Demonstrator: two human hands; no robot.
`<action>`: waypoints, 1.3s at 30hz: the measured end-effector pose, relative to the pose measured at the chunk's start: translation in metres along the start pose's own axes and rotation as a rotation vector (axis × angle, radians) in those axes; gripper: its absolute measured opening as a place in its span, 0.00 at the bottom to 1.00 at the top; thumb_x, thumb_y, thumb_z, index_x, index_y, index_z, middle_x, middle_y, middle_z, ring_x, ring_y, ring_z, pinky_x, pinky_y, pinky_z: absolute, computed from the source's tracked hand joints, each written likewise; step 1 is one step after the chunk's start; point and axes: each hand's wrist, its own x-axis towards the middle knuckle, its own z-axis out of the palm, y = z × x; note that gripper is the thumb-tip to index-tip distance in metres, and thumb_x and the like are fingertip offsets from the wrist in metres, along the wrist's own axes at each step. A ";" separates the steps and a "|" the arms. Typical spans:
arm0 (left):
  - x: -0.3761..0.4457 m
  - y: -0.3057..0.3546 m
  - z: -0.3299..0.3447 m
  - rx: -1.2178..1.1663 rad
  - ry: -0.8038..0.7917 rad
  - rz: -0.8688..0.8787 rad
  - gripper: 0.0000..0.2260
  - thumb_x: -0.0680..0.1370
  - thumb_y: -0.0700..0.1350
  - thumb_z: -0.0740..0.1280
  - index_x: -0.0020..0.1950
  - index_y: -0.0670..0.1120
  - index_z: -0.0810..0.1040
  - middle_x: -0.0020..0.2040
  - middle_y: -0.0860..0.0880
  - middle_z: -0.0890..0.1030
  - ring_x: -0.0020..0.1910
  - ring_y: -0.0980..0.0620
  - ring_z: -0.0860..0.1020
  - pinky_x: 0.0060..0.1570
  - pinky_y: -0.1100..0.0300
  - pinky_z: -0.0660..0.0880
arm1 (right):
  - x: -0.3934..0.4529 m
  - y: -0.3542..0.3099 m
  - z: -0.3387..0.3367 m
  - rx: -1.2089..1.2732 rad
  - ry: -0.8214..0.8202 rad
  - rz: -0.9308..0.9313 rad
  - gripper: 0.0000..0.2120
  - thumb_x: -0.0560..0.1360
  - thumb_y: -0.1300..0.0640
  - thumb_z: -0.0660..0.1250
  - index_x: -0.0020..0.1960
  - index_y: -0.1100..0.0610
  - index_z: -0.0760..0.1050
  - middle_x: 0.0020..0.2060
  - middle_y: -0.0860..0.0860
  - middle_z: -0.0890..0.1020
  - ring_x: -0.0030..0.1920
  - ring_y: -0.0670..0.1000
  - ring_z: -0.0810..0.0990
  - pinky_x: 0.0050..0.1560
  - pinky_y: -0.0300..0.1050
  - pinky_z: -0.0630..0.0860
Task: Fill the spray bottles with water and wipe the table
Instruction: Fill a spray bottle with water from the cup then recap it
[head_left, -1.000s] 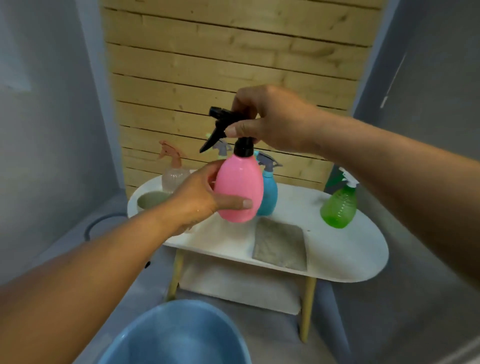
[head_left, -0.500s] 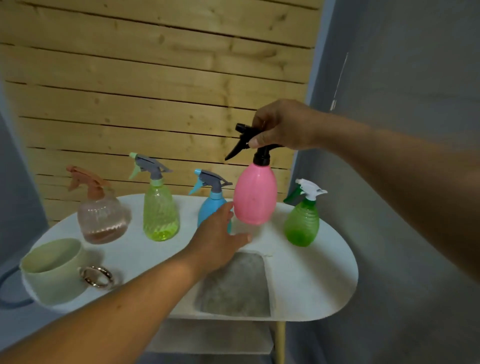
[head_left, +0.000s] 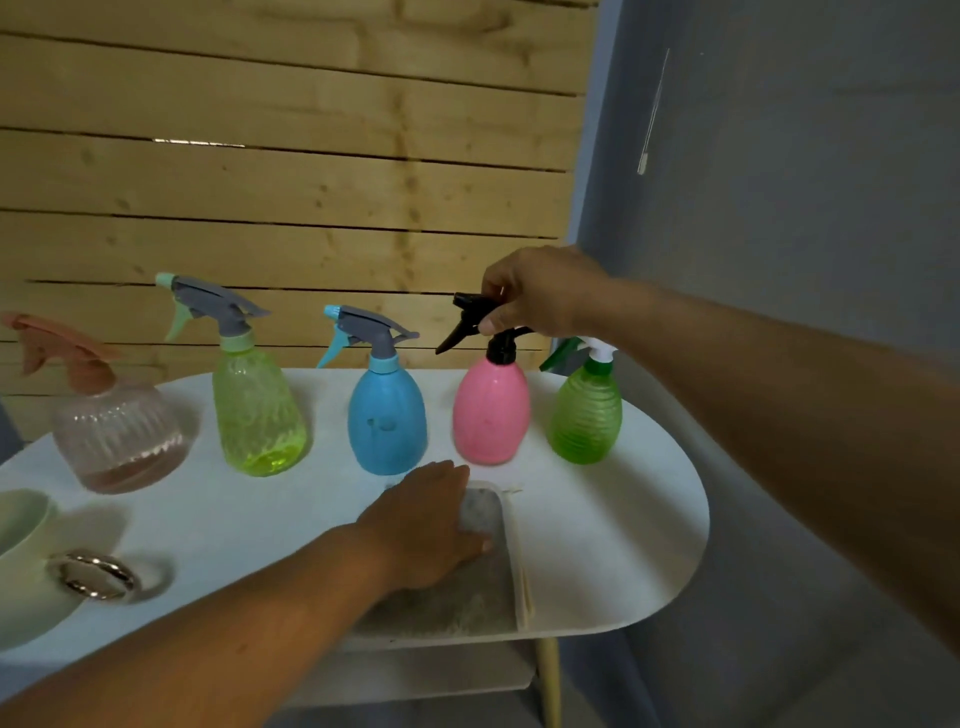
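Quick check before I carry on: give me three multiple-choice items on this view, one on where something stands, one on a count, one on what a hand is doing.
1. The pink bottle stands between:
A. the blue bottle and the green bottle
B. the mug and the cloth
C. the two leftmost bottles

2. Spray bottles on the table:
A. three
B. five
C. seven

3. The left hand:
A. grips a bottle
B. lifts the mug
C. rests on the grey cloth

Answers: 1 A, blue is on its left and green on its right. 2 B, five stand in a row. 3 C, its palm lies on the cloth, while the right hand holds the pink bottle's black sprayer.
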 end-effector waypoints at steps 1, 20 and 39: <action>0.000 -0.001 0.003 0.015 -0.007 0.007 0.37 0.81 0.64 0.64 0.83 0.51 0.53 0.84 0.51 0.56 0.82 0.48 0.57 0.80 0.49 0.57 | 0.001 0.001 0.003 -0.009 0.000 -0.004 0.12 0.73 0.39 0.73 0.48 0.46 0.79 0.37 0.42 0.78 0.45 0.50 0.77 0.45 0.47 0.64; 0.000 -0.008 0.019 0.025 -0.033 0.024 0.33 0.83 0.66 0.55 0.84 0.54 0.50 0.84 0.55 0.52 0.83 0.52 0.52 0.80 0.53 0.51 | 0.008 0.003 0.006 -0.056 -0.070 0.060 0.15 0.70 0.36 0.74 0.50 0.45 0.83 0.40 0.42 0.82 0.47 0.49 0.78 0.48 0.47 0.65; -0.017 -0.011 0.008 -0.127 0.093 0.028 0.33 0.80 0.68 0.58 0.82 0.61 0.53 0.82 0.59 0.58 0.80 0.54 0.59 0.78 0.54 0.59 | -0.041 0.054 -0.029 -0.108 -0.338 0.281 0.06 0.73 0.59 0.75 0.46 0.53 0.78 0.38 0.50 0.80 0.36 0.49 0.77 0.34 0.41 0.71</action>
